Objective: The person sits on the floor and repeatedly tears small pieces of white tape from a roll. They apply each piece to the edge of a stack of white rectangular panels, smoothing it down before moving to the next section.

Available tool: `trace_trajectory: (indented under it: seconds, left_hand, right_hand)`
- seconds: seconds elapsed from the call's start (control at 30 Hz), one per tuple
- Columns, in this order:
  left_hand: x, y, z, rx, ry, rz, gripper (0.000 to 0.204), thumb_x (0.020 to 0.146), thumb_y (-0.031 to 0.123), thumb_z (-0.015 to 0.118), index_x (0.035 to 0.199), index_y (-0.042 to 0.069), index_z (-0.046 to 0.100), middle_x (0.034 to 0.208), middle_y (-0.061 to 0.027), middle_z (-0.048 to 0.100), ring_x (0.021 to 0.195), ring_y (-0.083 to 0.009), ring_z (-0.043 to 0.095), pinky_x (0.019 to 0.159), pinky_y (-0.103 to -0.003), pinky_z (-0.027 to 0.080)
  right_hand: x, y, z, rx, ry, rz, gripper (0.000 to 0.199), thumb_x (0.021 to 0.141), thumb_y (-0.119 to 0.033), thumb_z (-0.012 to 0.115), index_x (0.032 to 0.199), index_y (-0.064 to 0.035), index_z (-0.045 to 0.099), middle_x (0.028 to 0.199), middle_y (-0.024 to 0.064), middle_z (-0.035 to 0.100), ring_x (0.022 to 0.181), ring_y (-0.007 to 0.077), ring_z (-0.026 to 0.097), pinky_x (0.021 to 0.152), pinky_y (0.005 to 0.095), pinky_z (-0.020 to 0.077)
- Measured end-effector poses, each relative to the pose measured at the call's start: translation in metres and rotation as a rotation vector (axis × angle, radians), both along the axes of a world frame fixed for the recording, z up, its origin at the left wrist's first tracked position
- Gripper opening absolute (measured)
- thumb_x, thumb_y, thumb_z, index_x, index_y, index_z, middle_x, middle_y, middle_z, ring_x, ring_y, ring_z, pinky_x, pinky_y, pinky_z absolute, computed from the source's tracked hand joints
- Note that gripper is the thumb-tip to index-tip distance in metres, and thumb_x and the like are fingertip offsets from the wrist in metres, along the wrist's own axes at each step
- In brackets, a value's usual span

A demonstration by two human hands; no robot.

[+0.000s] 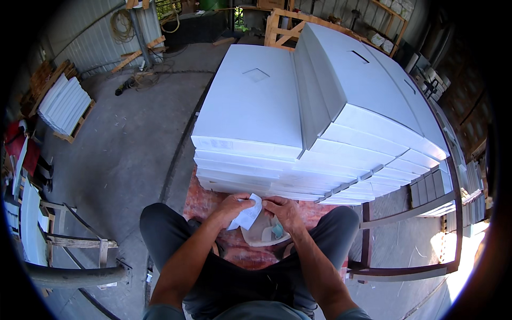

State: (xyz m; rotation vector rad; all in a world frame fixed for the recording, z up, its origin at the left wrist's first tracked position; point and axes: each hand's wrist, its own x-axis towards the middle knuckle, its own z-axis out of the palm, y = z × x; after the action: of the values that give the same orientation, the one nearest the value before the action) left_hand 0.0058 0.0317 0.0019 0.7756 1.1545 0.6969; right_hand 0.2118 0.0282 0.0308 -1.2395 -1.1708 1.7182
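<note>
My left hand (230,207) pinches a small white paper label (247,214) at its upper edge. My right hand (284,210) grips the rim of a clear plastic bag (261,234) that hangs open below both hands, with something pale blue inside. Both hands meet just in front of the lower edge of a tall stack of flat white boxes (250,101). I sit with my knees in dark trousers either side of the hands.
The white boxes rest on a reddish board (205,200) over a metal frame (405,213). A second, leaning row of white boxes (368,90) stands right. Concrete floor (128,138) lies left, with a pallet of white panels (64,104) and wooden frames (74,240).
</note>
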Motion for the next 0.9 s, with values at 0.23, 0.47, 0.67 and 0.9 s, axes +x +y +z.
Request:
trace_trajectory:
  seconds: [0.23,0.47,0.67,0.9]
  left_hand:
    - [0.0,-0.001,-0.001,0.043,-0.027,-0.036,0.027,0.088,0.018,0.067,0.11,0.001,0.067,0.094,-0.006,0.069,0.078,-0.0136,0.066,0.067,-0.029,0.052]
    - [0.001,-0.003,-0.005,0.119,0.003,-0.092,0.029,0.09,0.019,0.065,0.112,0.0,0.067,0.094,-0.0047,0.069,0.079,-0.0108,0.063,0.069,-0.026,0.049]
    - [0.001,-0.005,-0.009,0.219,0.065,-0.12,0.03,0.092,0.022,0.063,0.11,-0.002,0.066,0.09,-0.0035,0.067,0.077,-0.0103,0.061,0.068,-0.028,0.049]
    - [0.003,-0.004,-0.015,0.388,0.207,-0.203,0.023,0.092,0.022,0.063,0.102,0.001,0.066,0.084,-0.0028,0.065,0.074,-0.0084,0.058,0.066,-0.027,0.047]
  right_hand:
    - [-0.003,-0.001,0.0,0.074,-0.222,-0.012,0.026,0.088,-0.02,0.066,0.099,0.0034,0.071,0.077,0.0031,0.066,0.071,0.0099,0.059,0.066,0.0244,0.0459]
    - [-0.002,-0.001,-0.014,0.144,-0.405,-0.014,0.027,0.087,-0.019,0.066,0.1,0.0046,0.07,0.074,0.0053,0.066,0.069,0.0112,0.061,0.065,0.0248,0.0478]
    - [-0.002,0.0,-0.025,0.223,-0.466,-0.005,0.028,0.086,-0.02,0.065,0.101,0.0045,0.07,0.073,0.0063,0.067,0.067,0.0119,0.063,0.065,0.0257,0.049]
    - [-0.012,-0.007,-0.031,0.39,-0.6,-0.127,0.026,0.082,-0.02,0.066,0.096,0.0012,0.072,0.071,0.0111,0.07,0.065,0.0169,0.067,0.064,0.0296,0.0522]
